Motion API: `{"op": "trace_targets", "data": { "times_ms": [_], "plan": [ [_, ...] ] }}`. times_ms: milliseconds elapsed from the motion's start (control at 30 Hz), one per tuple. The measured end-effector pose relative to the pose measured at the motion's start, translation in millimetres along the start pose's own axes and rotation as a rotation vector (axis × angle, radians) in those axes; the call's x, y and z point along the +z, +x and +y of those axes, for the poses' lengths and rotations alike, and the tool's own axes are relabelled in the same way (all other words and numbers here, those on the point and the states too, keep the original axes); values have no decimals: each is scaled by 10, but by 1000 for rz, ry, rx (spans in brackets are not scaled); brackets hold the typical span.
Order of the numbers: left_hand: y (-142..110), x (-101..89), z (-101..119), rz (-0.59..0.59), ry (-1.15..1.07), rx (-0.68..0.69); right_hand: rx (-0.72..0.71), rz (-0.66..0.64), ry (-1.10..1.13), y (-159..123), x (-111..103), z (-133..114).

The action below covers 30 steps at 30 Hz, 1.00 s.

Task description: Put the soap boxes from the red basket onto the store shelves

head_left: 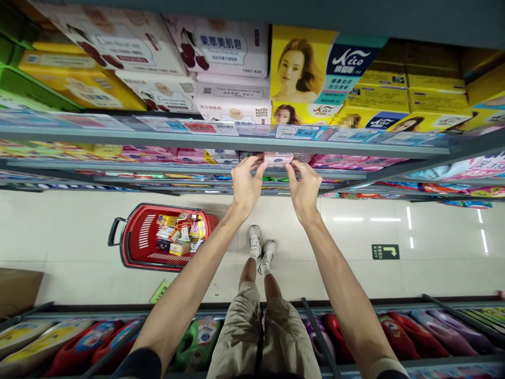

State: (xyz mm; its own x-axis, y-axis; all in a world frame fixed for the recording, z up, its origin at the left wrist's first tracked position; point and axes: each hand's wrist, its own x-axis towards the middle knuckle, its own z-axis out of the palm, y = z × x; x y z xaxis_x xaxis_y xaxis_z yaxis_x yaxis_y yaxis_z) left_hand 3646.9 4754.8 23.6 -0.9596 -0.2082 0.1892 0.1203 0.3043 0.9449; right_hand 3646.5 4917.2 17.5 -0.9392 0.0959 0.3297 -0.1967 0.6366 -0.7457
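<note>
My left hand (248,181) and my right hand (304,185) reach to a lower shelf, just under the price-tag rail. Between them is a small pink and white soap box (278,158), pinched at its two ends by thumbs and fingers. A ring shows on a finger of my right hand. The shelf edge above hides the back of the box. Pink packs (347,162) lie to the right of it, and more pink packs (158,153) line the shelf on the left.
The shelf above carries cherry-printed soap boxes (221,45) and yellow Nico boxes (303,63). A red shopping basket (136,252) holding several small boxes stands on the floor at left. Behind me, another shelf holds detergent bottles (199,337). A cardboard box (19,292) sits far left.
</note>
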Motion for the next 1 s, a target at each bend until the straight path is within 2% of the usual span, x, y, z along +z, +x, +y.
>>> {"op": "trace_targets", "data": {
  "times_ms": [300,600,767,1000],
  "plan": [
    [122,21,6,18,112,25,-25,26,-57,116,7,39],
    [245,21,-24,-34,203,32,-26,4,-66,186,19,31],
    [260,27,-35,-23,201,31,-7,-9,-45,191,40,50],
    [257,11,-7,-69,199,-6,-11,-14,-48,211,45,40]
  ]
}}
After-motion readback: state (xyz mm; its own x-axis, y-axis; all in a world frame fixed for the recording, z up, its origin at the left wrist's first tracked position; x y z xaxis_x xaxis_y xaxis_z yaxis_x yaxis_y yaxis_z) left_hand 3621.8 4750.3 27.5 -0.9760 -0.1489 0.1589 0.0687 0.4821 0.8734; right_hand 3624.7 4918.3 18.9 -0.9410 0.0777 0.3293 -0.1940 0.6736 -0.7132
